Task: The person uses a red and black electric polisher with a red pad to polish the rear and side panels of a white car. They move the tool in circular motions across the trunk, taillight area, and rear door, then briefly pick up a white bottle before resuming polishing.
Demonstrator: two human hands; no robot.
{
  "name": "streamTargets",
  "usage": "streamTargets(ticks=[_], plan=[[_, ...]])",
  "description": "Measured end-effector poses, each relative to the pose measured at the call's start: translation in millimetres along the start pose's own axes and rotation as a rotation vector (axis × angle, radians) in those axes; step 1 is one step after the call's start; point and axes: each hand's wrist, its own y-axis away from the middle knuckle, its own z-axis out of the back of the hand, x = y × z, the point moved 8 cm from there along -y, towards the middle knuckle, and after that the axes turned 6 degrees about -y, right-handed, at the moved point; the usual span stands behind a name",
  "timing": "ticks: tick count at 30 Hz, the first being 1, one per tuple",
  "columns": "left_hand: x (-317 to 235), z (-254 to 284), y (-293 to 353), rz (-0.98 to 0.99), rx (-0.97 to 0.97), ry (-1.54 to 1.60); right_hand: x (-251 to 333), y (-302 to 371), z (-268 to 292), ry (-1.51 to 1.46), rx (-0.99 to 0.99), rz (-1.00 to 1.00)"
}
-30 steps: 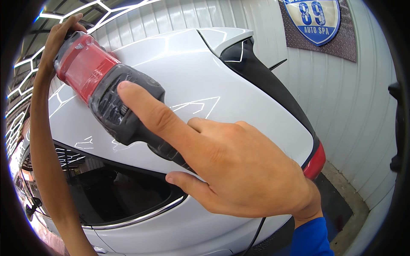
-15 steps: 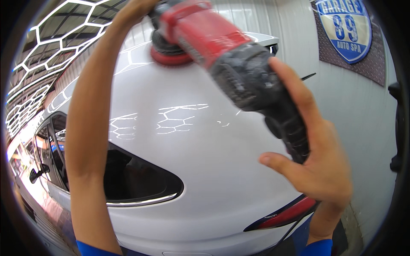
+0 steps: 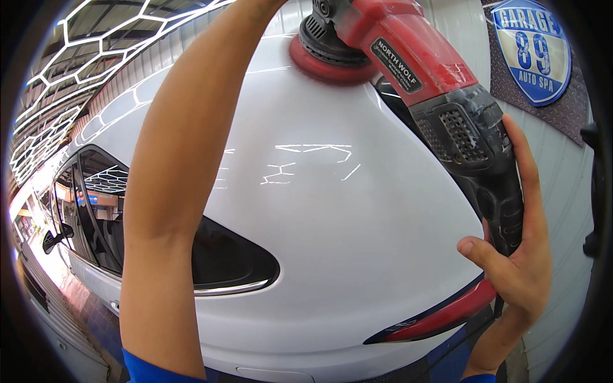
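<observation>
A red and black car polisher (image 3: 415,48) slants across the upper right of the view. Its round red pad (image 3: 332,67) rests on the silver car's rear body (image 3: 357,217), near the roof. My right hand (image 3: 525,255) holds the black rear handle, palm behind it, index finger stretched along the side and thumb out to the left. Over the left side of the car reaches my left forearm (image 3: 179,159) in a blue sleeve. Its hand is cut off by the top edge, near the polisher's head.
Below the forearm lies the dark rear quarter window (image 3: 236,258). A red tail light (image 3: 440,316) sits under my right hand. On the right stands a pale corrugated wall with a blue and white shield sign (image 3: 533,51). Hexagonal lights (image 3: 96,48) hang at the upper left.
The polisher and both arms have moved to the right across the car. My left hand has passed out of the top of the view.
</observation>
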Motion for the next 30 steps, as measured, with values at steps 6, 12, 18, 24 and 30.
streamTargets(ticks=[6,12,18,24,30], plan=[[36.7,43.6,22.0,-0.004,0.041,-0.106,15.8,-12.5,-40.4,0.096,0.082,0.097],[68.2,104.5,51.7,-0.217,-0.017,-0.125,33.8,-25.2,-98.6,-0.022,0.119,0.147],[121.3,169.0,92.8,0.007,-0.064,-0.065,53.3,-42.2,-159.3,-0.088,0.148,0.250],[161.8,235.9,143.5,-0.264,-0.070,-0.316,73.4,-46.6,-211.3,0.312,0.356,0.041],[173.1,270.2,191.7,-0.330,-0.095,-0.404,73.4,-26.6,-247.1,0.410,0.444,0.120]])
